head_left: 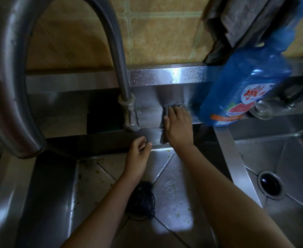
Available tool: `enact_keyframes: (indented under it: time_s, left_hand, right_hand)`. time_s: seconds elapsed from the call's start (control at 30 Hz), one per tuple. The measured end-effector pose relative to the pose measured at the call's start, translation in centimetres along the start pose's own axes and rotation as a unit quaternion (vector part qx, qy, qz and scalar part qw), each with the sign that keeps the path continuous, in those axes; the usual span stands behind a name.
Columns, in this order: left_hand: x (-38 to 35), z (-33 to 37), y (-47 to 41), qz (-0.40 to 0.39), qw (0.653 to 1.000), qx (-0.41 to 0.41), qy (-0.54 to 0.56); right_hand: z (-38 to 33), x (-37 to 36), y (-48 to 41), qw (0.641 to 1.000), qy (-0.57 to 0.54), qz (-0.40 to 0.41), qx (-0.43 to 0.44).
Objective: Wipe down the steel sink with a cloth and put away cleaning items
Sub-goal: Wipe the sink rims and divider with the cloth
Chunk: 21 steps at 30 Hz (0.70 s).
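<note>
Closely, right hand (pixel 178 127) fingers flat on cloth (pixel 165 112), left hand (pixel 138 158) loosely curled, bottle (pixel 240 86) label blurred.

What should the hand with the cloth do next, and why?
Probably slide the cloth left along the steel ledge toward the tap's base. The right hand presses it flat there, the strip between looks streaky, and the blue bottle stands close on the other side.

The right hand (pixel 178 126) covers most of the cloth (pixel 165 112). The left forearm (pixel 109 204) hides part of the near drain (pixel 144 203). The blue bottle (pixel 236 90) blurs toward the far right edge, its small print unreadable.
</note>
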<state>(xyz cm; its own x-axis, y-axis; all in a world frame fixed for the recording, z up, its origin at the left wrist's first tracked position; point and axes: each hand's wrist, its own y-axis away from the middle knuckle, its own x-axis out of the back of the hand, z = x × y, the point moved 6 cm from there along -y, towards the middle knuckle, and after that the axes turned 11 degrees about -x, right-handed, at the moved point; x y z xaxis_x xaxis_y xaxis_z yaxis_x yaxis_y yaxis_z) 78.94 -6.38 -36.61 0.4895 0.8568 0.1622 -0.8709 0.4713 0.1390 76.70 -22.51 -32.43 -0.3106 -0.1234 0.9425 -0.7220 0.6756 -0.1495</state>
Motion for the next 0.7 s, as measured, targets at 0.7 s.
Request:
enact_keyframes:
  time_s: [0.7]
  left_hand:
    - [-3.4, 4.5, -1.2, 0.009, 0.98, -0.159, -0.118]
  right_hand:
    - [4.0, 0.7, -0.6, 0.999, 0.01, -0.049, -0.003]
